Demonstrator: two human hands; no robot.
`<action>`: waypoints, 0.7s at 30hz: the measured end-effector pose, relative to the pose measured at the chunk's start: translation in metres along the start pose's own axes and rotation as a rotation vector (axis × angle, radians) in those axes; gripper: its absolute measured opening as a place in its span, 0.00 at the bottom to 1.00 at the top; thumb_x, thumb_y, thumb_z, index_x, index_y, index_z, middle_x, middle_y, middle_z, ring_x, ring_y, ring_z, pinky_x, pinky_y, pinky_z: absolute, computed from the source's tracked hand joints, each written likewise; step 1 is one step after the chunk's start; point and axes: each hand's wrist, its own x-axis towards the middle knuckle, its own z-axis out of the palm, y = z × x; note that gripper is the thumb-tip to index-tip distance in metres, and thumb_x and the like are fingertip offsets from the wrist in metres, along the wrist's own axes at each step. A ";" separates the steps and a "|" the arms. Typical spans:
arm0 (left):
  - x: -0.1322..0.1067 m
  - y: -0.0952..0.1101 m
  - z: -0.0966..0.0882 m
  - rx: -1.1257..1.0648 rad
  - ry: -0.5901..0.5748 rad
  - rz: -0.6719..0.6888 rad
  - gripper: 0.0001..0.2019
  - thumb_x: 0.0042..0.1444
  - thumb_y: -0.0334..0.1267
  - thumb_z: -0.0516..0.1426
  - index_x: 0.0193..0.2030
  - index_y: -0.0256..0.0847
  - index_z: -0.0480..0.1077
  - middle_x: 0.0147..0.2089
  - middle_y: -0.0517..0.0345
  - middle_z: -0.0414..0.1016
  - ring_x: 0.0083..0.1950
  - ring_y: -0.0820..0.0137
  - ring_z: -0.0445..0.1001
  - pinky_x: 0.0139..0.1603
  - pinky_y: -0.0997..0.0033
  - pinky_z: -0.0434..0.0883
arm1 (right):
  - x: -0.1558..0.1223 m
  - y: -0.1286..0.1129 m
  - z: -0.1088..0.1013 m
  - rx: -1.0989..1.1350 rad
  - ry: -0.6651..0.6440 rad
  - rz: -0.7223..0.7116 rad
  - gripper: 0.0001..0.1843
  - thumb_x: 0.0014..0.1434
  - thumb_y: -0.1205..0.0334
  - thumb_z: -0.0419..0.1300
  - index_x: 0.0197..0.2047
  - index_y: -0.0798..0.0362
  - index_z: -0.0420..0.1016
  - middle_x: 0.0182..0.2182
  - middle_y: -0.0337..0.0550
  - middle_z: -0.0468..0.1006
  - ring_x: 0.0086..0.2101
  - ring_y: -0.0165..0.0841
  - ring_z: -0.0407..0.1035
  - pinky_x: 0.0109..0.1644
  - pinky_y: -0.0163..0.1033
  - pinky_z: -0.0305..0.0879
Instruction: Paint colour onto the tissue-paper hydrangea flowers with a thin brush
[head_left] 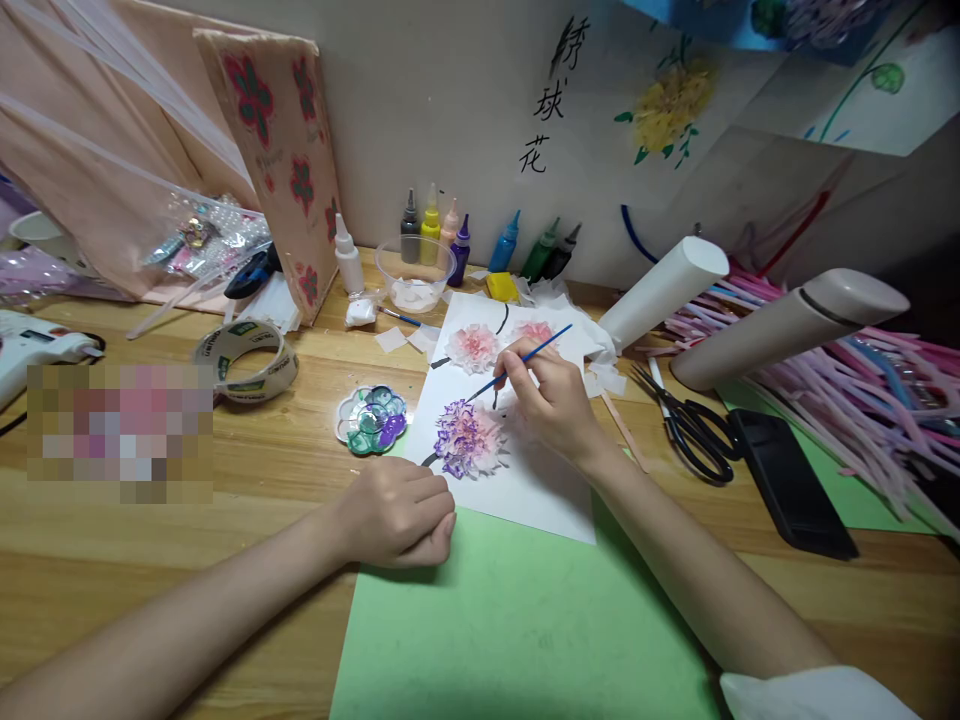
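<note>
Now, right hand (551, 395): fingers pinch one blue paintbrush (525, 358)
Left hand (397, 512): fingers curled together, empty
Paper flowers (466, 438): three
Coloured paint bottles (459, 250): seven

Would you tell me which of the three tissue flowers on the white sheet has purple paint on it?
The lowest flower, just under the tip of the brush in the right hand; the two upper flowers are pink only.

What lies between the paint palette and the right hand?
Head view: the purple flower on the white sheet, between palette and the right hand with brush.
</note>
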 end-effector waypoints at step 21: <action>-0.003 0.001 0.005 0.029 0.048 0.020 0.11 0.55 0.29 0.47 0.23 0.41 0.63 0.19 0.62 0.67 0.18 0.72 0.63 0.18 0.70 0.57 | -0.001 -0.004 -0.004 -0.009 0.044 0.017 0.18 0.68 0.58 0.49 0.28 0.50 0.70 0.27 0.40 0.73 0.32 0.34 0.69 0.39 0.41 0.62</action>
